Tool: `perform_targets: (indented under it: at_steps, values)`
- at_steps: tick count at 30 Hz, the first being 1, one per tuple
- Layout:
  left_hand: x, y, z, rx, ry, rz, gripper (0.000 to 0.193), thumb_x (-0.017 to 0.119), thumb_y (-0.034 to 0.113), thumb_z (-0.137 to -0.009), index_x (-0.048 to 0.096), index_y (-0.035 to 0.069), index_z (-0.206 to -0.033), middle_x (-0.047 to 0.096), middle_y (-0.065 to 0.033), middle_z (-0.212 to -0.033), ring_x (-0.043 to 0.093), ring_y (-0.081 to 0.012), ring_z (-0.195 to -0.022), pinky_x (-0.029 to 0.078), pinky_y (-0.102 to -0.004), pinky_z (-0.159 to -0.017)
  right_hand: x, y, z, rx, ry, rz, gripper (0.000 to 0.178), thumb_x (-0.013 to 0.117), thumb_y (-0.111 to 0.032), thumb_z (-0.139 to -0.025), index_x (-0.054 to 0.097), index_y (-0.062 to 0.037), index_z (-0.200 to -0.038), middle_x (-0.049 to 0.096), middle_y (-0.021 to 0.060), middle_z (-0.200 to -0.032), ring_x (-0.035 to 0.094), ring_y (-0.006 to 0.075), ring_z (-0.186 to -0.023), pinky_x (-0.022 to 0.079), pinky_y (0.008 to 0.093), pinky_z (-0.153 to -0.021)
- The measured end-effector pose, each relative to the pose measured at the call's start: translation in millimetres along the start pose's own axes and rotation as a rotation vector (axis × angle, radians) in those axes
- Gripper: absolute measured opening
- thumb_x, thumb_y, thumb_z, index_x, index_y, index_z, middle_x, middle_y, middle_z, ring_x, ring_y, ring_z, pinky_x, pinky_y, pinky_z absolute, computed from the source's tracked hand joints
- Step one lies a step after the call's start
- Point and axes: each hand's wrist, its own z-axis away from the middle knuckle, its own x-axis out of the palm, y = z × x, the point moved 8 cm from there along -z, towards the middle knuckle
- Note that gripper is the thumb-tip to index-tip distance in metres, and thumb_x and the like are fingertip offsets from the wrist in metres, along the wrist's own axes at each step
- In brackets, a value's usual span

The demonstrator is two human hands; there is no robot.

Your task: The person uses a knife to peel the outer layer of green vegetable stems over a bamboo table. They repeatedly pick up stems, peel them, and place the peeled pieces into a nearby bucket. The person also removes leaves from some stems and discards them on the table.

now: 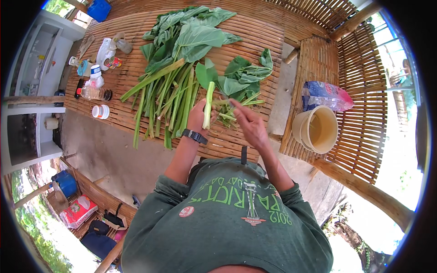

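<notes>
My left hand (pixel 199 116), with a black watch on its wrist, grips a pale green peeled stalk (pixel 208 102) and holds it upright over the bamboo slat table (pixel 255 41). Just to the right, my right hand (pixel 249 123) has its fingers drawn together, pointing at a small heap of peel strips and leaf scraps (pixel 227 116). Whether they pinch a strip I cannot tell. A bundle of long green stalks (pixel 168 100) with big leaves (pixel 193 36) lies left of the held stalk. Cut leaves (pixel 241 75) lie behind the scraps.
Plastic bottles (pixel 93 91), a white-lidded jar (pixel 101 111) and small containers stand along the table's left end. To the right, a cream bucket (pixel 316 128) and a plastic bag (pixel 325 95) rest on a lower bamboo platform. Bare concrete floor (pixel 104 154) lies below the table edge.
</notes>
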Motion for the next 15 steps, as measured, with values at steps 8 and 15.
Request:
perform_targets:
  at_steps: [8, 15]
  values:
    - [-34, -9, 0, -0.088, -0.059, 0.117, 0.042, 0.053, 0.041, -0.113, 0.052, 0.001, -0.126, 0.057, -0.0071, -0.094, 0.056, -0.0156, -0.072, 0.047, -0.0283, -0.055, -73, -9, -17, 0.133, 0.11, 0.069, 0.044, 0.061, -0.033, -0.111, 0.063, -0.0112, -0.149, 0.07, 0.0011, -0.093, 0.055, 0.0089, -0.081, 0.048, 0.0265, -0.076]
    - [-19, -7, -9, -0.077, 0.054, 0.173, 0.046, 0.055, 0.043, -0.111, 0.054, 0.001, -0.13, 0.058, -0.0069, -0.088, 0.061, -0.018, -0.073, 0.051, -0.0316, -0.059, 0, -4, 12, -0.034, -0.107, 0.46, 0.051, 0.062, -0.03, -0.108, 0.055, -0.0087, -0.154, 0.073, 0.0208, -0.114, 0.071, 0.0363, -0.1, 0.056, 0.0426, -0.087]
